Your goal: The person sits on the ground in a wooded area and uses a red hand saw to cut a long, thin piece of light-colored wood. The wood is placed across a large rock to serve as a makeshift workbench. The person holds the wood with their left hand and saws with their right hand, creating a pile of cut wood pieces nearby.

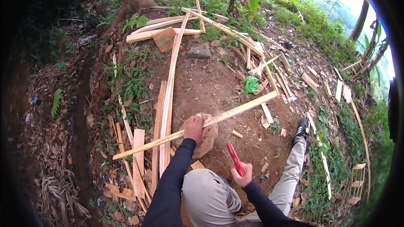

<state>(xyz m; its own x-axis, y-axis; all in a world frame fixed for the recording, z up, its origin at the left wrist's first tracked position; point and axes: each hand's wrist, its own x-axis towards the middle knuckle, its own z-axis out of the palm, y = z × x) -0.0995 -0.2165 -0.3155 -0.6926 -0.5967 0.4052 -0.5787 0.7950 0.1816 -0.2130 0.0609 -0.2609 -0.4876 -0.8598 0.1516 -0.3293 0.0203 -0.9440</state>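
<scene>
A long, pale wooden strip [240, 109] lies slantwise across a rounded brown block [206, 143], either a stump or a stone. My left hand [195, 128] is closed over the strip, pressing it near its middle against the block. Nearer to me and to the right, my right hand [242, 175] is wrapped round a slim red tool [235, 159]. The tool points up and away, apart from the strip; its exact kind does not show. A short wood offcut [237, 134] lies on the dirt just beyond it.
Long boards [170, 84] run along the left, under the strip's near end. More boards [155, 33] and a pile of sticks [256, 54] lie farther off, with a green plastic bag [251, 84] beside them. A grey stone [199, 51] sits farther back. My outstretched leg [290, 172] is at right.
</scene>
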